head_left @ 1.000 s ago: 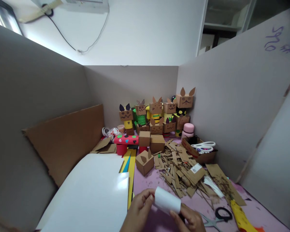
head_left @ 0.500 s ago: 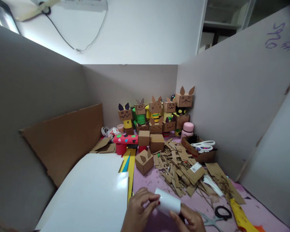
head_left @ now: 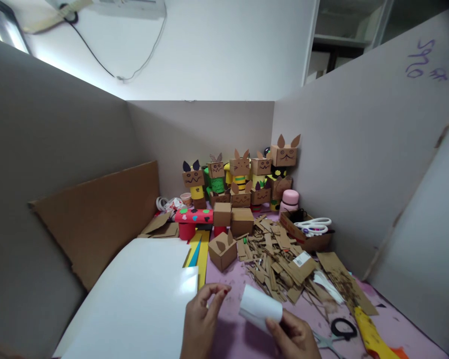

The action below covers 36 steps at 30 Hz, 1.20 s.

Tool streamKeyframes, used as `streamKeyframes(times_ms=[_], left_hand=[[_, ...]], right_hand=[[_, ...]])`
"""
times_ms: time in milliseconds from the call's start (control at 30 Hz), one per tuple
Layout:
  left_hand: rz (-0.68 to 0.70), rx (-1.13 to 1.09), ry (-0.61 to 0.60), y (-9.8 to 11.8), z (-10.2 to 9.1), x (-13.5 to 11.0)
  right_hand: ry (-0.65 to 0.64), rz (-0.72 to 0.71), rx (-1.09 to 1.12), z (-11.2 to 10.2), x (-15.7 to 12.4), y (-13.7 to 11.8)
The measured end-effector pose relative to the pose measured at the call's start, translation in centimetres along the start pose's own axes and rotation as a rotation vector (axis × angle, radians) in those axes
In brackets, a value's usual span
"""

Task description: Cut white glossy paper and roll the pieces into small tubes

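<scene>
My right hand point(head_left: 295, 336) grips a small rolled white paper tube point(head_left: 260, 306) at its right end, low in the view above the pink table point(head_left: 239, 334). My left hand point(head_left: 200, 319) hovers just left of the tube, fingers apart and slightly curled, not touching it. A large white sheet point(head_left: 134, 304) lies to the left of my left hand.
A cardboard box with ears point(head_left: 223, 251) stands beyond the hands. A heap of cardboard scraps point(head_left: 280, 264) lies to the right, with scissors point(head_left: 331, 339) and a yellow strip point(head_left: 370, 334). Cardboard box figures point(head_left: 241, 174) line the back wall; a tray with white scissors point(head_left: 309, 230) stands right.
My left hand has let go of the white tube's left end and drawn back to the left, fingers opening. My right hand keeps holding the tube, which now tilts up slightly.
</scene>
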State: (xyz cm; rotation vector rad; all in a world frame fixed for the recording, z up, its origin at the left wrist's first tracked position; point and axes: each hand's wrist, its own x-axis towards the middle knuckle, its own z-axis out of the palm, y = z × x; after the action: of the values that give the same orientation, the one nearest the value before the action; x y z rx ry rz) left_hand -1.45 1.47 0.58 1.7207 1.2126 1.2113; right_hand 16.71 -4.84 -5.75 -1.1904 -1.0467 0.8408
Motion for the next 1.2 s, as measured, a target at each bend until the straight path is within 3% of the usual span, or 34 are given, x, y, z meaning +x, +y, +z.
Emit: streamKeyframes(times_ms=[267,500,633,833,933,1067,1200], left_hand=[[-0.018,0.026,-0.067,-0.4,0.3,0.2],[-0.051,-0.143,-0.190,-0.5,1.0,-0.4],[0.121,0.024,-0.122,0.7,0.5,-0.8],[0.684,0.293,-0.078,1.3,0.1,-0.9],[0.796,0.383,-0.075,1.2,0.1,-0.9],[0.727,0.395,-0.023,1.0,-0.9,-0.5],[0.420,0.293,0.131,0.4,-2.0,0.2]], right_hand=[[-0.187,0.382,0.667,-0.7,1.5,-0.4],[-0.368,0.346,0.680,-0.4,1.3,0.1],[-0.444,0.315,0.638,-0.3,1.3,-0.2],[-0.507,0.346,0.612,0.0,0.9,-1.5],[-0.510,0.352,0.623,0.0,0.9,-1.4],[-0.452,0.322,0.583,-0.8,1.3,-0.6],[-0.280,0.274,0.442,-1.4,1.5,-0.1]])
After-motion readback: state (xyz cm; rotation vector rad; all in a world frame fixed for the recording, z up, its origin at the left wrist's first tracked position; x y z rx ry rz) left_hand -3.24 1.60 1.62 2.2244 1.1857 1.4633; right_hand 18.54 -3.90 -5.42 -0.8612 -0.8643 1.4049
